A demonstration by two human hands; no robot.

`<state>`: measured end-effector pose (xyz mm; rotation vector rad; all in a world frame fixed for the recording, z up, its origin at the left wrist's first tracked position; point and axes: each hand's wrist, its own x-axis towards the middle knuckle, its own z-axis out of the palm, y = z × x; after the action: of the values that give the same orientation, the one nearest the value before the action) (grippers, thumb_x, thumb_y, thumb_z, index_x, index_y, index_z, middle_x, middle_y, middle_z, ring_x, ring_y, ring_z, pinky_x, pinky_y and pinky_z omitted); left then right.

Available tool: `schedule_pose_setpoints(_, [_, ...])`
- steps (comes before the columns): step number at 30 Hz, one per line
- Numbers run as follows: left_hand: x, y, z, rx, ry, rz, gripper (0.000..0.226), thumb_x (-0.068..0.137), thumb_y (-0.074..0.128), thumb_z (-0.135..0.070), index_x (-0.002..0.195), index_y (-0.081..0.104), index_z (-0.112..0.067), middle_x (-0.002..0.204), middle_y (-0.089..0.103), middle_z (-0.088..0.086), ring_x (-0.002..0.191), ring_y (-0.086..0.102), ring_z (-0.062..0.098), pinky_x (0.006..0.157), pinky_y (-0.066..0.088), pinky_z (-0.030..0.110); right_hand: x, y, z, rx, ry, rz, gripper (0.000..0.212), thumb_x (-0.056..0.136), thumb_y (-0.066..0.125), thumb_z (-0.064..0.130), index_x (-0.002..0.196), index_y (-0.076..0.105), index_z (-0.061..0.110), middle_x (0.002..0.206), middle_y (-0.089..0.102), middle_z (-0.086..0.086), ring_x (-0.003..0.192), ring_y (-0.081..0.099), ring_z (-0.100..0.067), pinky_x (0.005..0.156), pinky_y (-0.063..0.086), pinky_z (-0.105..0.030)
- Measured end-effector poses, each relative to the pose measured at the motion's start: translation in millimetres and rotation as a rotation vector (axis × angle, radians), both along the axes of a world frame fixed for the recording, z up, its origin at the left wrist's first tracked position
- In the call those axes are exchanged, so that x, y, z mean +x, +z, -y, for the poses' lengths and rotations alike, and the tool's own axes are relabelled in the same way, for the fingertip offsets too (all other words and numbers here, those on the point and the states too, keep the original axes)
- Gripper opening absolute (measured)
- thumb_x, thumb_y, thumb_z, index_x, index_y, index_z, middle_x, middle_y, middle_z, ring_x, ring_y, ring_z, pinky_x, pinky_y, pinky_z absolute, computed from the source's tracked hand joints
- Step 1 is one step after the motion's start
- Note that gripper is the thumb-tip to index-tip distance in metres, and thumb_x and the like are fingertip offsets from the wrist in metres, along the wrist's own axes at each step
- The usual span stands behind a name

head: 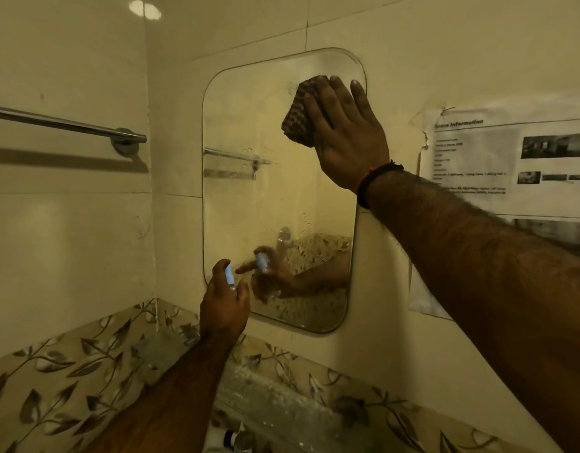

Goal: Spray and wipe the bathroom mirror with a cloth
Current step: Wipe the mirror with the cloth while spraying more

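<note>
— Mirror (275, 191) on the tiled wall: which step?
— Wiping. My right hand (347, 132), fingers spread flat, pressed the cloth (298, 116) near its top right corner; my left hand (224, 305) was wrapped round the spray bottle (229, 274).
— Next?
— Probably sweeping down through the droplets.

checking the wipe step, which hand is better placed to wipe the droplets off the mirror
Right. The right hand already presses the cloth flat against the mirror near its top. The left hand is low, wrapped around the spray bottle, off the glass.
</note>
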<state>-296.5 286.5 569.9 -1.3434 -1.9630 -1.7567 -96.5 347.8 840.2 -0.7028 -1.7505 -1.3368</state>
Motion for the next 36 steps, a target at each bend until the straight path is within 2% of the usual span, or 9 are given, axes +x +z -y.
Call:
schedule_pose_setpoints(3, [-1.5,-19.7,-0.1,-0.079,0.025,0.083,0.063,0.088,0.069,-0.033,0.139,0.032,-0.022,0.118,0.063,0.02,0.1,0.064,0.041,0.078,0.052,0.043,1.2,-12.2,0.2,-0.011,0.007,0.006,0.055,0.102,0.029,0.032,0.152,0.025,0.008,0.159,0.021,-0.019,0.147,0.016,-0.036,0.121,0.008,-0.05])
schedule_pose_setpoints(6, [-1.7,-37.2,-1.5,-0.123,0.039,0.095,0.065,0.087,0.07,-0.031,0.139,0.033,-0.022,0.116,0.064,0.022,0.099,0.064,0.041,0.075,0.052,0.042,2.4,-25.3,0.9,-0.023,0.003,0.01,0.055,0.102,0.029,0.031,0.153,0.024,0.009,0.159,0.019,-0.019,0.148,0.014,-0.035,0.121,0.009,-0.05])
schedule_pose_setpoints(14, [2.1,-46.0,-2.4,-0.107,0.042,0.086,0.062,0.09,0.066,-0.032,0.14,0.031,-0.022,0.109,0.065,0.021,0.09,0.066,0.037,0.07,0.056,0.04,6.1,-71.5,4.3,-0.037,0.068,0.03,0.056,0.1,0.039,0.023,0.152,0.026,0.009,0.159,0.02,-0.018,0.148,0.015,-0.034,0.121,0.009,-0.048])
schedule_pose_setpoints(22, [8.4,-35.1,2.5,-0.036,-0.003,0.08,0.057,0.09,0.063,-0.036,0.135,0.027,-0.035,0.117,0.064,0.017,0.095,0.065,0.038,0.077,0.058,0.051,8.5,-124.1,5.3,-0.116,0.087,0.084,0.061,0.096,0.044,0.018,0.153,0.023,0.01,0.16,0.018,-0.018,0.148,0.013,-0.034,0.12,0.012,-0.049])
schedule_pose_setpoints(31, [9.4,-33.6,11.9,-0.018,-0.023,0.03,0.055,0.092,0.06,-0.04,0.136,0.028,-0.034,0.116,0.063,0.018,0.095,0.064,0.039,0.077,0.057,0.047,9.1,-182.7,10.8,-0.206,0.109,0.126,0.058,0.098,0.041,0.018,0.153,0.024,0.009,0.159,0.019,-0.018,0.148,0.013,-0.034,0.121,0.012,-0.049])
schedule_pose_setpoints(33, [8.4,-34.5,13.8,-0.015,-0.034,0.03,0.054,0.092,0.059,-0.04,0.136,0.028,-0.034,0.117,0.063,0.018,0.096,0.064,0.038,0.077,0.057,0.048,9.4,-193.5,13.2,-0.235,0.12,0.136,0.052,0.103,0.028,0.025,0.153,0.026,0.009,0.159,0.02,-0.018,0.148,0.014,-0.034,0.121,0.013,-0.048])
schedule_pose_setpoints(35, [7.5,-35.5,14.8,-0.013,-0.03,0.027,0.055,0.092,0.059,-0.041,0.137,0.028,-0.033,0.119,0.063,0.018,0.097,0.064,0.037,0.078,0.057,0.047,10.0,-204.8,15.0,-0.28,0.127,0.153,0.055,0.105,0.01,0.031,0.153,0.025,0.009,0.159,0.02,-0.018,0.148,0.014,-0.035,0.12,0.015,-0.049])
schedule_pose_setpoints(36, [6.9,-35.9,15.1,-0.018,-0.024,0.027,0.055,0.092,0.059,-0.041,0.137,0.028,-0.033,0.12,0.063,0.018,0.099,0.064,0.037,0.079,0.057,0.046,10.0,-211.4,14.3,-0.288,0.118,0.172,0.055,0.104,0.012,0.03,0.153,0.024,0.009,0.16,0.018,-0.018,0.148,0.012,-0.035,0.119,0.017,-0.049])
